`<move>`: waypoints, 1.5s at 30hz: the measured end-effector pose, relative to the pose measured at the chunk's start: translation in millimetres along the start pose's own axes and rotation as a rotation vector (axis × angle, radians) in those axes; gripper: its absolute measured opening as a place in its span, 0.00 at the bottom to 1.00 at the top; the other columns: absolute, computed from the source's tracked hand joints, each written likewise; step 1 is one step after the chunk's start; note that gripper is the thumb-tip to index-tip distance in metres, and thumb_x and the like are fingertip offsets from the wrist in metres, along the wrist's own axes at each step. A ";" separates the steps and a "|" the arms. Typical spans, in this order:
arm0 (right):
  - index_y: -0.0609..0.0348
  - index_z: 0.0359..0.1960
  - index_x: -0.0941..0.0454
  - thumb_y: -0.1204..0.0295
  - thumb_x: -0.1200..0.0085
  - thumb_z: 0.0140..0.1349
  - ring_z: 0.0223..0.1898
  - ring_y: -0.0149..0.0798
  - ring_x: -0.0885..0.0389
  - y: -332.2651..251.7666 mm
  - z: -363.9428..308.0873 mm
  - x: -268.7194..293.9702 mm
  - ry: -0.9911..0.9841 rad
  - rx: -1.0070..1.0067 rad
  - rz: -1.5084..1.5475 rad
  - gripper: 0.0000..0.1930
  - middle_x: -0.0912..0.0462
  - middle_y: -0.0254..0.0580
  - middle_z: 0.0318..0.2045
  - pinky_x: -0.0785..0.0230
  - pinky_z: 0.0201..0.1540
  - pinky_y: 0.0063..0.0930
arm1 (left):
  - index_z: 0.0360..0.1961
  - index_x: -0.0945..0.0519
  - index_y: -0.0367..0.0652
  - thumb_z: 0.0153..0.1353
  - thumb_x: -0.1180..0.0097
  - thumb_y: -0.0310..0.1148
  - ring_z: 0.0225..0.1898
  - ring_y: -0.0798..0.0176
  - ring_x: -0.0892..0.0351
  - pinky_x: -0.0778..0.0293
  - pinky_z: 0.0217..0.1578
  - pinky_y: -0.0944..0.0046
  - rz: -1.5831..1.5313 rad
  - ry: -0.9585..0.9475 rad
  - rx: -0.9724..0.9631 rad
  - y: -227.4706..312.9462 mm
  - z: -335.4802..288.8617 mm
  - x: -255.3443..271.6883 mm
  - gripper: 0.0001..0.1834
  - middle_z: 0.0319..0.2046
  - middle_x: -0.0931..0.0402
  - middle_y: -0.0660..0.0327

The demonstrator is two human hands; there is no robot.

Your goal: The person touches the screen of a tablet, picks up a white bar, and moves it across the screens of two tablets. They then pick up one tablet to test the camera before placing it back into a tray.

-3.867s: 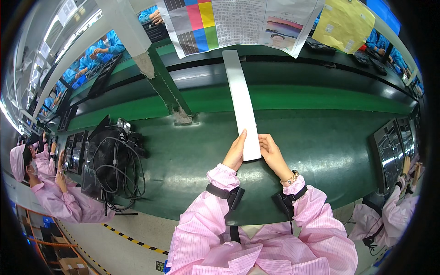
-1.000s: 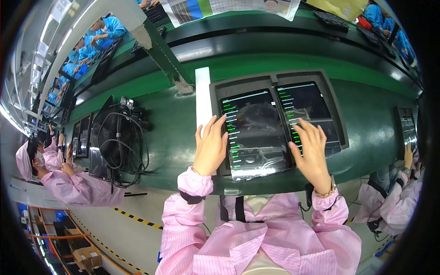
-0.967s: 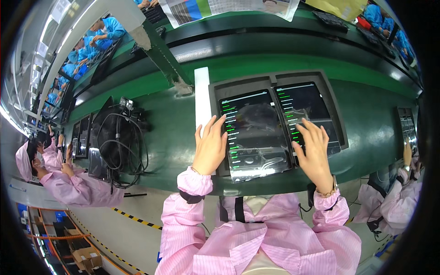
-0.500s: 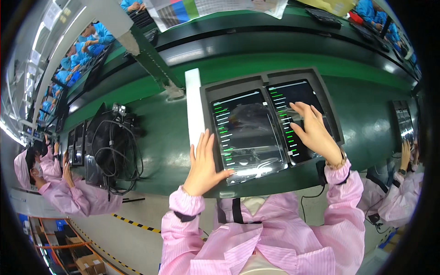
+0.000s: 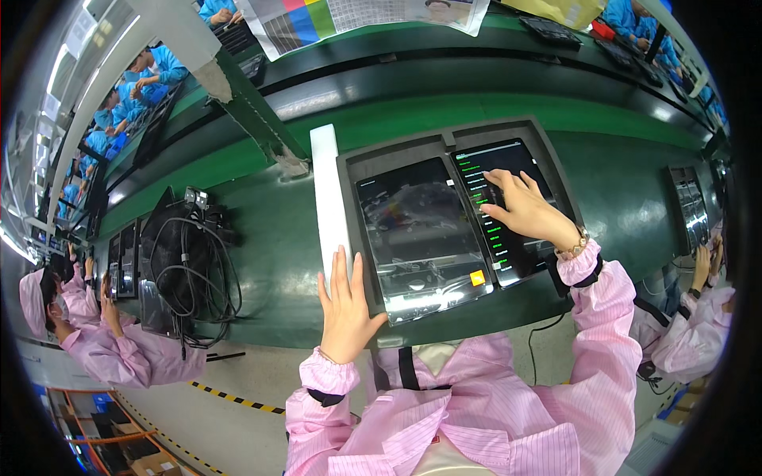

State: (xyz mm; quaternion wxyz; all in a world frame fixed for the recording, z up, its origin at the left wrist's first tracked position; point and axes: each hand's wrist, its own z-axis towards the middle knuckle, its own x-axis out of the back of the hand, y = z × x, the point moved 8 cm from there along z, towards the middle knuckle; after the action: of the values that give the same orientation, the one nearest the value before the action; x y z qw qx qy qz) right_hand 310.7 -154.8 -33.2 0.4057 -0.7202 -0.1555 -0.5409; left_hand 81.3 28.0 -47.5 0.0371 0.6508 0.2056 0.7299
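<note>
Tablets (image 5: 421, 226) lie side by side in a dark tray (image 5: 544, 159) on the green table (image 5: 270, 274) before you. Your left hand (image 5: 346, 321) is spread flat, grasping nothing, at the near end of a white bar (image 5: 327, 190) along the tray's left edge. Your right hand (image 5: 525, 210), curved and gripping nothing, has its fingertips over the right tablet (image 5: 516, 262); whether they touch, I cannot tell. An orange square (image 5: 477, 278) shows on the left tablet (image 5: 409, 258).
</note>
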 end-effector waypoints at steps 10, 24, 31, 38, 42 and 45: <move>0.62 0.60 0.45 0.64 0.51 0.62 0.64 0.43 0.42 -7.7 -39.6 24.9 0.203 0.034 0.053 0.28 0.34 0.46 0.60 0.62 0.67 0.44 | 0.66 0.48 0.43 0.39 0.30 0.32 0.64 0.44 0.48 0.49 0.60 0.45 -0.039 0.117 0.149 -25.9 3.2 1.5 0.53 0.66 0.56 0.46; 0.62 0.52 0.32 0.68 0.49 0.61 0.37 0.41 0.19 -88.9 -87.7 -45.9 -0.080 0.067 0.765 0.18 0.18 0.44 0.37 0.28 0.40 0.29 | 0.64 0.46 0.38 0.59 0.55 0.23 0.62 0.58 0.41 0.46 0.61 0.61 -1.142 0.233 0.240 -25.2 -21.6 4.3 0.30 0.61 0.43 0.53; 0.62 0.57 0.42 0.67 0.52 0.66 0.20 0.29 0.21 -98.2 -103.1 -85.4 -0.295 -0.128 1.404 0.22 0.19 0.43 0.31 0.35 0.18 0.16 | 0.64 0.50 0.35 0.64 0.57 0.26 0.61 0.58 0.39 0.47 0.62 0.57 -1.368 0.122 0.112 81.5 -6.2 -24.9 0.29 0.58 0.37 0.50; 0.64 0.48 0.33 0.67 0.54 0.66 0.12 0.30 0.25 -49.3 -118.9 -78.4 -0.139 -0.308 1.432 0.15 0.21 0.44 0.22 0.39 0.12 0.16 | 0.52 0.29 0.37 0.60 0.54 0.24 0.56 0.53 0.31 0.50 0.62 0.45 -0.368 0.381 -0.089 54.2 -8.6 22.8 0.18 0.49 0.26 0.55; 0.65 0.45 0.31 0.67 0.53 0.65 0.10 0.30 0.26 -42.9 -122.3 -75.2 -0.083 -0.360 1.441 0.14 0.21 0.43 0.20 0.40 0.12 0.17 | 0.48 0.25 0.38 0.57 0.52 0.22 0.53 0.57 0.29 0.50 0.61 0.44 -0.158 0.390 -0.046 34.4 -24.1 29.3 0.16 0.46 0.24 0.60; 0.65 0.48 0.31 0.67 0.51 0.64 0.11 0.29 0.26 -43.2 -120.9 -77.1 -0.097 -0.371 1.457 0.16 0.21 0.44 0.21 0.40 0.13 0.16 | 0.47 0.25 0.41 0.58 0.52 0.24 0.55 0.57 0.31 0.53 0.62 0.45 -0.126 0.357 -0.041 29.9 -30.1 26.3 0.15 0.47 0.23 0.64</move>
State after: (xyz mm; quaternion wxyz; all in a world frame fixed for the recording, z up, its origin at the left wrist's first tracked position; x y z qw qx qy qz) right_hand 174.9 -202.3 -74.6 0.5257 -0.7203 0.4361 -0.1209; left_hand 54.7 1.5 -14.5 0.0590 0.4957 0.2343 0.8342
